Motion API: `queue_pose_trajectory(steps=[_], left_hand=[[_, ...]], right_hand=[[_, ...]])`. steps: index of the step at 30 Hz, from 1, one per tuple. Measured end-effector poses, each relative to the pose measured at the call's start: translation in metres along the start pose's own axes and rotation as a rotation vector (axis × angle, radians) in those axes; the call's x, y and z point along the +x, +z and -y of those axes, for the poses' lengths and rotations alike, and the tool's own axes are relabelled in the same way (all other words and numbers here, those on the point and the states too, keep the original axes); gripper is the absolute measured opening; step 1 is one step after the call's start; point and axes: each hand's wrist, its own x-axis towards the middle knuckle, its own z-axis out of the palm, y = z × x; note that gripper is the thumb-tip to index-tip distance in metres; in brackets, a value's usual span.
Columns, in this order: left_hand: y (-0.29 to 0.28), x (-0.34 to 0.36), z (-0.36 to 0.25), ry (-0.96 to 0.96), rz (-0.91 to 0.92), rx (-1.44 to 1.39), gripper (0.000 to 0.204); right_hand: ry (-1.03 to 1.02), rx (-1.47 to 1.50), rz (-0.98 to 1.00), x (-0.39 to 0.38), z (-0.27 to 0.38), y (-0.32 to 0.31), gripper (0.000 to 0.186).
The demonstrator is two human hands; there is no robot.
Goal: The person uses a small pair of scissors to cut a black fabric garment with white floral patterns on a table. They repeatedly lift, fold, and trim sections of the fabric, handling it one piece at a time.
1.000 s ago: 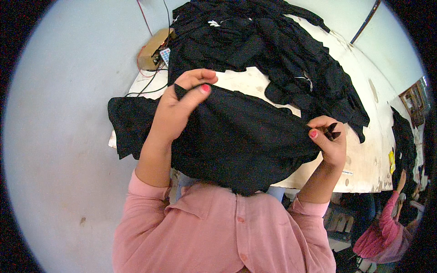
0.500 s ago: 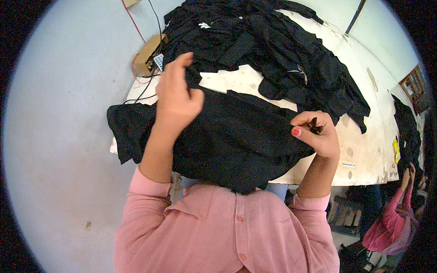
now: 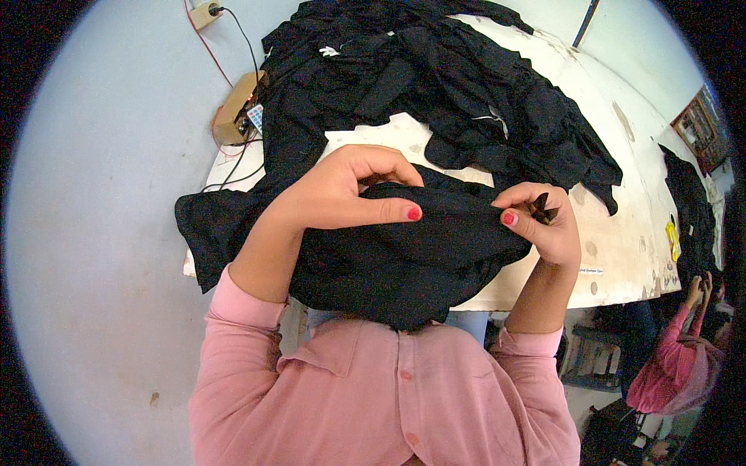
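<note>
Black fabric (image 3: 388,272) is spread in front of me, hanging over the front edge of the pale table (image 3: 614,233). My left hand (image 3: 350,194) is curled over its upper edge, thumb on top, gripping it. My right hand (image 3: 540,229) pinches the same edge farther right and also holds a small dark tool (image 3: 542,208), which looks like thread snips, largely hidden among the fingers. A heap of black garments (image 3: 435,85) with small white tags lies beyond the cloth.
A cardboard box (image 3: 233,116) with cables and a remote (image 3: 255,116) is by the left wall, below a socket (image 3: 203,15). At right are more black cloth (image 3: 684,202), a yellow item (image 3: 673,241) and a co-worker in pink (image 3: 668,373) with hands on cloth.
My left hand lifted off the cloth, then came down farther right and took its upper edge again. My right hand has shifted slightly leftward, still pinching cloth and holding the small tool.
</note>
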Motion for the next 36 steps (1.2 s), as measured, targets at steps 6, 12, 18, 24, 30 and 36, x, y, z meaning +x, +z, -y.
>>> queue_pose_trajectory(steps=[6,12,18,24,30,36], left_hand=[[-0.006,-0.003,-0.004,-0.029,0.002,0.020,0.020],[-0.006,-0.003,0.001,-0.019,-0.055,-0.341,0.027],[-0.001,-0.002,-0.012,-0.268,-0.204,-0.375,0.010],[0.009,-0.005,-0.018,-0.235,-0.258,-0.534,0.029],[0.013,-0.006,-0.018,-0.215,-0.237,-0.559,0.031],[0.017,-0.007,-0.019,-0.182,-0.204,-0.537,0.031]], right_hand=[[-0.065,-0.023,0.031,0.005,0.002,0.004,0.016],[-0.015,-0.036,0.014,0.007,0.002,0.006,0.016],[-0.266,-0.552,-0.263,0.020,-0.002,0.021,0.042],[-0.286,-0.841,-0.517,0.010,0.017,0.049,0.049],[-0.692,-0.993,-0.511,0.011,0.016,0.078,0.044],[-0.709,-1.072,-0.491,0.016,0.016,0.078,0.041]])
